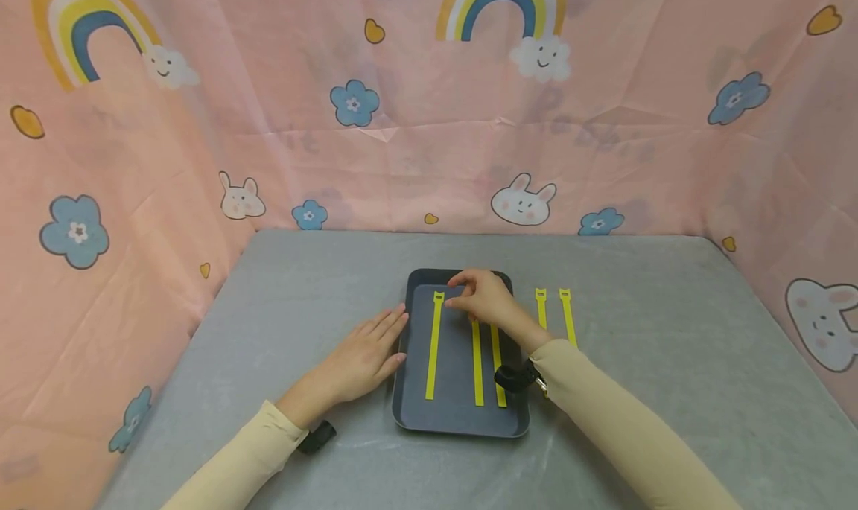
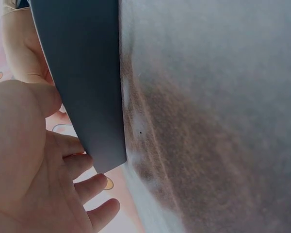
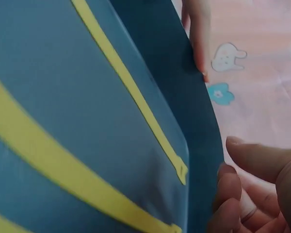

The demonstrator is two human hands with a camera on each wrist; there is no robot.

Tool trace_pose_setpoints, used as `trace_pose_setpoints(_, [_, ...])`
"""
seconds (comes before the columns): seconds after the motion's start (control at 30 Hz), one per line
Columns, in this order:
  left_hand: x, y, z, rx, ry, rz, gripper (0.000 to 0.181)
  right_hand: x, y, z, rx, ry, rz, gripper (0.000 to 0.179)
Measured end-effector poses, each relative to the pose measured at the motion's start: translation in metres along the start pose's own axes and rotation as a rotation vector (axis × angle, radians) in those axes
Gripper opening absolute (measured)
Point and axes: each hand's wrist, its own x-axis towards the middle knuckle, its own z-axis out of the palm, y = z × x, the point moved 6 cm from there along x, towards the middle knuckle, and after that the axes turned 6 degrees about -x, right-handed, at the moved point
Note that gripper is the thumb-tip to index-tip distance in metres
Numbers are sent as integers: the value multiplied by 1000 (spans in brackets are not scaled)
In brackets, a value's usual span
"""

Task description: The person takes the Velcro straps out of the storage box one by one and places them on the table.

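My left hand [image 1: 362,354] lies with fingers extended against the left side of a dark grey tray [image 1: 462,424]; in the left wrist view its thumb and fingertips are by the tray's rim. Over the tray's far part is my right hand [image 1: 488,298], thumb and index finger bent but apart, with nothing seen between them. Inside the tray, a yellow cable tie [image 1: 433,350] with a slotted head lies just left of the right fingertips. Two more yellow ties, a middle one [image 1: 477,368] and a right one [image 1: 497,346], lie partly hidden under the right hand.
On the grey table [image 1: 643,294], right of the tray, lie two yellow cable ties, one nearer [image 1: 541,303] and one farther right [image 1: 567,316], their lower parts behind the right forearm. A pink patterned cloth [image 1: 415,160] encloses the table's back and sides.
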Motion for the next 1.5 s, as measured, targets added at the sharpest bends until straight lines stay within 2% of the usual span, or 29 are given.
trace_pose_setpoints(0.2, [0,-2,2,8,-14,-6,64,2,0,14,-11,-2,90,48])
trace_pose_setpoints(0.47, [1,-3,2,4,-17,-8,65,2,1,27,-27,15,167,60])
trace_pose_setpoints(0.77, [2,-3,1,1,-18,-12,65,4,2,36,-11,22,185,65])
trace_pose_setpoints(1.1, [2,-4,2,18,-15,-13,65,9,6,39,63,17,190,59])
trace_pose_setpoints(1.5, [0,-3,0,-9,-11,-5,64,13,6,38,33,51,226,51])
